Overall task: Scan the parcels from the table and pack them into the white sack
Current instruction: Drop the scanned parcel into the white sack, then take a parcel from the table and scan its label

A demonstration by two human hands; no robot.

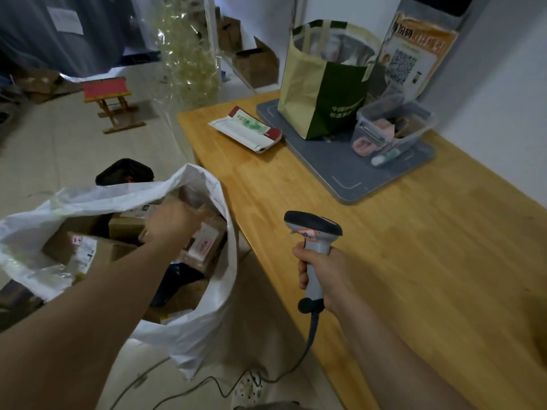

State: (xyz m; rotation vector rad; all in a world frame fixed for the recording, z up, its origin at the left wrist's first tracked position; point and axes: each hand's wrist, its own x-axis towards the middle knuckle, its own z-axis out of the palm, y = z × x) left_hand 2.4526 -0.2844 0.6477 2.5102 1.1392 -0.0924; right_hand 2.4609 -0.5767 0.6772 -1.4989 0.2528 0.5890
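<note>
Cardboard parcels point(121, 227) fill the open white sack point(204, 335), which stands on the floor just left of the wooden table point(399, 276). The left hand point(174, 223) reaches into the sack's mouth above the boxes. It is too blurred to tell whether its fingers are spread or holding anything. The right hand point(325, 276) is over the table's near edge, fingers wrapped round the handle of a grey barcode scanner point(312, 226). One flat white, red and green parcel point(245, 128) lies at the table's far left, beside a grey mat point(340, 173) bearing a green tote bag point(322, 93) and a clear box point(393, 125).
</note>
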